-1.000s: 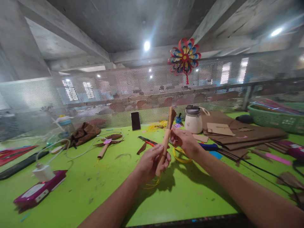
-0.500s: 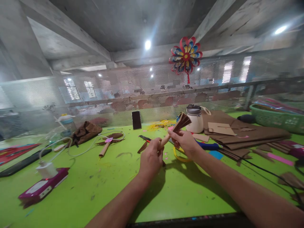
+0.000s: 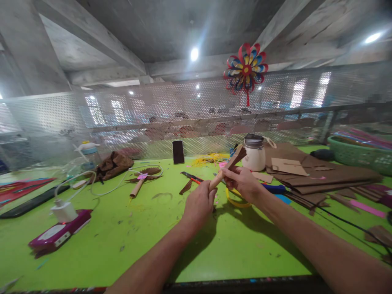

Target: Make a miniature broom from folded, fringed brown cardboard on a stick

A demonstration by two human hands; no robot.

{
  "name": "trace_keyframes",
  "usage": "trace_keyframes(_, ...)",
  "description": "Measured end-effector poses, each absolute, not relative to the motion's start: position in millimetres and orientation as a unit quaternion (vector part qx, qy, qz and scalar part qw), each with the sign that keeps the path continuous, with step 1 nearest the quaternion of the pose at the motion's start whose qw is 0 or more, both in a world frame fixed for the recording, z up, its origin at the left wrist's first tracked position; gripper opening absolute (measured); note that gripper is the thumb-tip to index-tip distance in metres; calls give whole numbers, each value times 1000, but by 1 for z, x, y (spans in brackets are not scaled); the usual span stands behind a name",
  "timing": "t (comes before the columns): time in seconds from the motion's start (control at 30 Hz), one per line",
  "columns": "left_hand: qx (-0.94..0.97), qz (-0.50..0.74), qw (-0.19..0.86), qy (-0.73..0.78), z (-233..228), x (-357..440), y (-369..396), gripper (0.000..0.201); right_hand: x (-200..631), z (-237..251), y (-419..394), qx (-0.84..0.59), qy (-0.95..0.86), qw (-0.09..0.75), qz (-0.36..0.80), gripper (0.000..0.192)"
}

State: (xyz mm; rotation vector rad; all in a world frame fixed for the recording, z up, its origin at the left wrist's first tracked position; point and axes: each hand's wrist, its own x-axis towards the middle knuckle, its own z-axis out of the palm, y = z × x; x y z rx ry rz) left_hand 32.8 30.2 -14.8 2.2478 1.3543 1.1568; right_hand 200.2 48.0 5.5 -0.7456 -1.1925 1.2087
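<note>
gripping paper stick — both hands

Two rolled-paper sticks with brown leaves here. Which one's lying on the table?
The left one, paper stick on the table, by the white cable. The other, held stick, is gripped by both hands.

Paper roll now tilted from upright toward the right, left hand rotated knuckles-up, brown strips closed.

A green table carries a phone, scissors, jar and cardboard sheets.
</note>
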Motion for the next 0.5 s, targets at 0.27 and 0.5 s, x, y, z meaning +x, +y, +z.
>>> trace_keyframes(0.27, 774, 401, 227, 435, -17, 32, 36, 15, 205, 7, 48, -305, -529, 583, 536, 31)
trace_keyframes(0.5, 783, 362, 231, 450, -11, 33, 33, 22, 205, 5, 50, -321, -512, 582, 544, 34)
